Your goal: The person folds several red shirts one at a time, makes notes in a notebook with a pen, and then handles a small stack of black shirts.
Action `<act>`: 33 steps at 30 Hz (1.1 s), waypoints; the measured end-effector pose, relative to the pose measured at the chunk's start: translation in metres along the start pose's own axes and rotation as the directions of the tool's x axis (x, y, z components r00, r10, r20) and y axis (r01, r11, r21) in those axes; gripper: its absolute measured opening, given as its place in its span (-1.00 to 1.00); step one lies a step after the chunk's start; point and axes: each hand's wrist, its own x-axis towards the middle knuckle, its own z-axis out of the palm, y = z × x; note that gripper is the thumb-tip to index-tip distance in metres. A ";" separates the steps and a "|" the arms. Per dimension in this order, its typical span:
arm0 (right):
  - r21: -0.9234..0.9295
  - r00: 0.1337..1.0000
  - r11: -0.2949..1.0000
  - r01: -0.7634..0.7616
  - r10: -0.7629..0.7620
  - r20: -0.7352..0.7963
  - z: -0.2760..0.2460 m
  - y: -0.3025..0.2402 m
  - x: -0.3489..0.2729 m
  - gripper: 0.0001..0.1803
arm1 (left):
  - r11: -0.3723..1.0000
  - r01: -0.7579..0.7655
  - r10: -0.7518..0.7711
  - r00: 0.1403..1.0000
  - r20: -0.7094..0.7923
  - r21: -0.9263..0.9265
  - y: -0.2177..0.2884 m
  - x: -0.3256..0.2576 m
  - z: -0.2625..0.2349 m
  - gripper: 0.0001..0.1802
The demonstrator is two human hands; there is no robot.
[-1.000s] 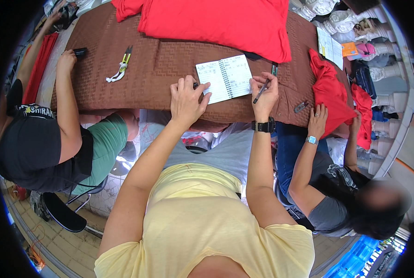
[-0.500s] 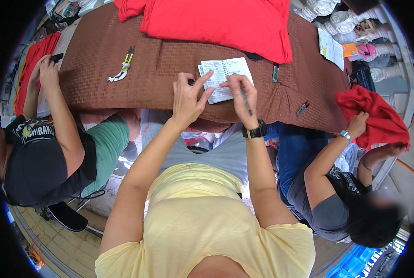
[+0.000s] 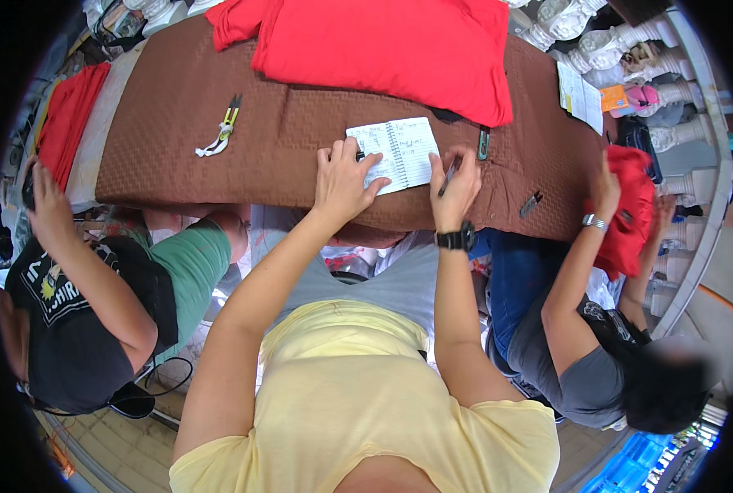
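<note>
An open spiral notebook (image 3: 415,156) with handwriting on its pages lies near the table's front edge. My left hand (image 3: 343,182) rests at its left page, fingers spread, the thumb along the lower edge. A small dark thing (image 3: 360,155) shows by the left fingers; I cannot make out what it is. My right hand (image 3: 457,193), with a black watch on the wrist, is closed around a dark pen (image 3: 448,176) beside the right page. The pen's tip is apart from the paper.
Red fabric (image 3: 383,57) covers the far side of the brown-clothed table (image 3: 161,156). Yellow thread snippers (image 3: 228,123) lie left, a green-handled tool (image 3: 484,143) and a small dark tool (image 3: 530,204) right. People sit on both sides; the right one handles red cloth (image 3: 629,222).
My right hand has moved off the notebook to its right side, still with the pen. My left hand has shifted slightly right and down. The neighbour's red cloth has moved left.
</note>
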 end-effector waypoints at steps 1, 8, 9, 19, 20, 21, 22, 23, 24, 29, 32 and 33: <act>-0.022 0.999 0.999 -0.038 0.038 0.002 -0.001 -0.005 -0.012 -0.68 | 1.000 0.007 -0.007 1.000 0.000 0.009 0.002 0.000 0.000 -0.51; -0.142 0.974 0.986 0.084 -0.111 -0.195 0.015 0.003 -0.043 -0.55 | 1.000 0.022 -0.022 1.000 0.014 0.004 0.004 0.001 -0.001 -0.51; -0.160 0.959 0.980 0.120 -0.156 -0.235 0.015 0.001 -0.041 -0.54 | 1.000 0.018 -0.018 1.000 0.004 0.007 0.004 0.001 0.000 -0.51; -0.006 0.994 1.000 -0.010 0.010 -0.105 0.023 0.005 -0.043 -0.60 | 1.000 0.015 -0.015 1.000 -0.004 0.014 0.003 -0.001 0.002 -0.51; 0.060 0.996 0.998 -0.028 0.033 -0.088 0.021 0.007 -0.039 -0.62 | 1.000 0.013 -0.013 1.000 -0.006 0.014 0.003 -0.001 0.002 -0.51; 0.126 0.996 0.991 -0.045 0.054 -0.070 0.020 0.009 -0.036 -0.64 | 1.000 0.013 -0.013 1.000 -0.001 0.015 0.004 0.000 0.001 -0.51; 0.122 0.997 0.992 -0.029 0.038 -0.074 0.020 0.009 -0.035 -0.64 | 1.000 0.013 -0.013 1.000 0.004 0.017 0.004 0.000 0.001 -0.50; 0.119 0.997 0.993 -0.011 0.020 -0.078 0.018 0.006 -0.032 -0.65 | 1.000 0.014 -0.014 1.000 0.008 0.020 0.004 0.000 0.000 -0.50; 0.117 0.997 0.993 0.007 0.003 -0.081 0.017 0.003 -0.030 -0.65 | 1.000 0.011 -0.011 1.000 0.004 0.022 0.004 0.001 0.000 -0.50; 0.583 0.989 0.799 -0.146 0.134 0.064 0.026 -0.009 -0.017 -0.52 | 1.000 0.008 -0.007 1.000 -0.011 0.019 0.004 0.001 0.001 -0.51; 0.613 0.968 0.749 -0.252 0.189 0.166 0.028 -0.011 -0.011 -0.47 | 0.999 0.039 -0.039 0.998 -0.049 0.014 0.005 0.001 -0.003 -0.55; 0.598 0.975 0.771 -0.218 0.139 0.176 0.030 -0.007 -0.014 -0.47 | 0.998 0.057 -0.059 0.994 -0.097 -0.019 0.005 0.000 -0.002 -0.57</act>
